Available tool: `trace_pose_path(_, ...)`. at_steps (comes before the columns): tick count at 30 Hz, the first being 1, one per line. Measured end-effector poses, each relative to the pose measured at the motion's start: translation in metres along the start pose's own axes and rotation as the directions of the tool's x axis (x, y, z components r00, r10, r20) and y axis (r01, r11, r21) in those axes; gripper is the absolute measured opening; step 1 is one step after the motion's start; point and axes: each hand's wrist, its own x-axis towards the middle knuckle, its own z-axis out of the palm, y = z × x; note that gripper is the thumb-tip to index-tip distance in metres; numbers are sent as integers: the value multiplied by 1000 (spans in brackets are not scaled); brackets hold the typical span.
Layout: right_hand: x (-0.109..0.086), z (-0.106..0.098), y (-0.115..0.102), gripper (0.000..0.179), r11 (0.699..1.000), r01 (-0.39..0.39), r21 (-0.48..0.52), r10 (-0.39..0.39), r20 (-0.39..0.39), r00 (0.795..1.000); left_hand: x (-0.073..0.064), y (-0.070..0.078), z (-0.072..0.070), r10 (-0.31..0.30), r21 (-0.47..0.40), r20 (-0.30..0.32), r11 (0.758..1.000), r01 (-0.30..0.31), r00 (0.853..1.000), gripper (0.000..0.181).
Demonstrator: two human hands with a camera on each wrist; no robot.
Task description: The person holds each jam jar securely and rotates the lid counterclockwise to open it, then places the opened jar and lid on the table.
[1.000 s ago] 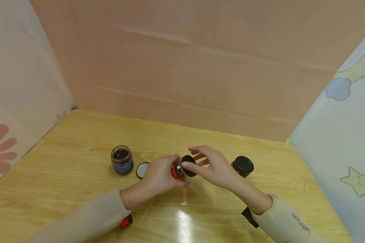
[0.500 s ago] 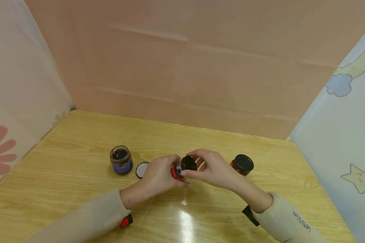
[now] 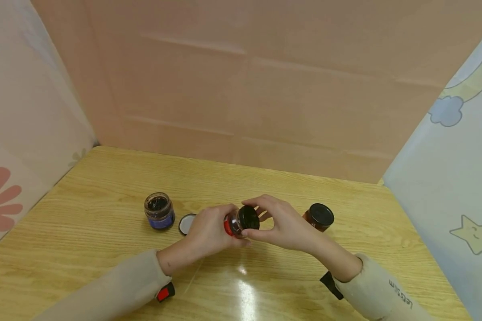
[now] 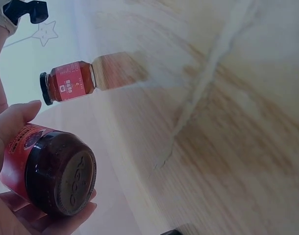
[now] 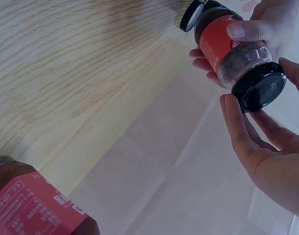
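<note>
My left hand grips a glass jar with a red label, tilted so its black lid faces right. In the left wrist view the jar's dark, embossed base shows. Thumb and fingertips of my right hand pinch the lid's rim. In the right wrist view the lid sits on the jar's neck, and the upper part of the glass beneath it looks clear. My left palm hides part of the label.
An uncovered jar with a blue label and dark contents stands on the left of the wooden table. A loose lid, pale inside up, lies by my left hand. Behind my right hand stands another black-lidded jar with a red label.
My right fingers, raised off the far side of the lid a second ago, have closed onto its rim. The left hand and jar have barely moved.
</note>
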Motion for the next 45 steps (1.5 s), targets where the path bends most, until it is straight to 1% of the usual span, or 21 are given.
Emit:
trace_pose_path(5,-2,-1,0,57,1000,7,6,-7,-22,1000,0,0,0,-10,19,-10,1000,10,1000,47)
trace_pose_path(7,-3,-1,0,58,1000,7,6,-7,-33,999,0,0,-1,-19,14,-8,1000,19,1000,46)
trace_pose_path(16,-7,-4,0,56,1000,2,-21,-3,-74,997,1,2,-2,-27,8,-10,1000,27,1000,51)
trace_pose_path(21,-8,-2,2,56,1000,-1,-7,0,-112,994,2,2,-3,-75,-42,37,996,77,996,56)
trace_pose_path(25,-9,-1,4,56,1000,-9,-1,8,-127,992,2,0,-3,-92,-69,60,993,96,994,59)
trace_pose_path(31,-11,0,6,57,1000,-14,-15,12,-140,990,3,-1,-3,-75,-82,45,993,79,996,54)
trace_pose_path(37,-15,1,9,58,999,-32,-18,29,-166,986,4,-3,-1,-121,-109,47,986,126,991,62)
trace_pose_path(39,-16,1,10,58,999,-37,-12,34,-177,984,4,-3,-1,-128,-111,45,985,133,991,64)
trace_pose_path(45,-19,5,14,57,998,-42,53,51,-185,982,4,-4,-1,-143,-116,19,983,144,990,65)
